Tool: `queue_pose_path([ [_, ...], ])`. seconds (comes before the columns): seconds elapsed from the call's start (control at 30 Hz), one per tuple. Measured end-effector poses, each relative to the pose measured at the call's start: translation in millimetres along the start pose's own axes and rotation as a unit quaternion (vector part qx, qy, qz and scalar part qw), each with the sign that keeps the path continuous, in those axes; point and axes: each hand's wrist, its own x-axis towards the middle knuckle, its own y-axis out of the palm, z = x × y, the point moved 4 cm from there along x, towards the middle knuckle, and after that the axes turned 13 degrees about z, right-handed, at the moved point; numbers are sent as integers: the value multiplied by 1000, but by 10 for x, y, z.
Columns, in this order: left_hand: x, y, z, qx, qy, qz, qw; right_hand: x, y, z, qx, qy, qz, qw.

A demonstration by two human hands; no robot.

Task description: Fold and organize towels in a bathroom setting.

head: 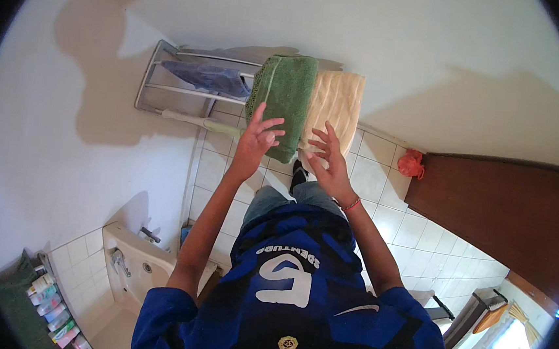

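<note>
A green towel (289, 96) and a cream striped towel (337, 98) hang side by side over a wall-mounted metal rack (192, 90). My left hand (259, 136) is in front of the green towel's lower left part, fingers spread and holding nothing. Over the cream towel's lower part is my right hand (326, 158), its fingers apart and slightly curled, also empty. Whether either hand touches the cloth cannot be told. Farther left on the rack hangs a blue cloth (206, 76).
A pale washbasin (142, 257) with a tap stands lower left, near a shelf of several bottles (54, 312). Below the rack is a light-coloured handle (205, 122). A red plastic bag (411, 163) hangs by a brown door (493, 206). White tiles (389, 222) cover the floor.
</note>
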Motion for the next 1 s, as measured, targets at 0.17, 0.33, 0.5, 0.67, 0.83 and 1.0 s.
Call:
queue_pose_path([
  [0.17, 105, 90, 345, -19, -48, -9, 999, 213, -247, -9, -9, -16, -5, 1000],
  [0.33, 172, 90, 438, 14, -94, 6, 995, 289, -474, -128, -10, -3, -41, 999],
  [0.5, 377, 76, 656, 48, -118, 30, 991, 214, -893, -884, -337, 84, -287, 893],
  [0.67, 628, 105, 868, 83, -126, 34, 988, 301, -976, -1307, -147, 239, -301, 911],
  [0.83, 701, 88, 1047, 179, -136, 38, 974, 344, -1012, -1370, -158, 230, -289, 916],
  [1.0, 745, 59, 1083, 266, -93, 80, 956, 374, -970, -1245, -13, 179, -265, 947],
])
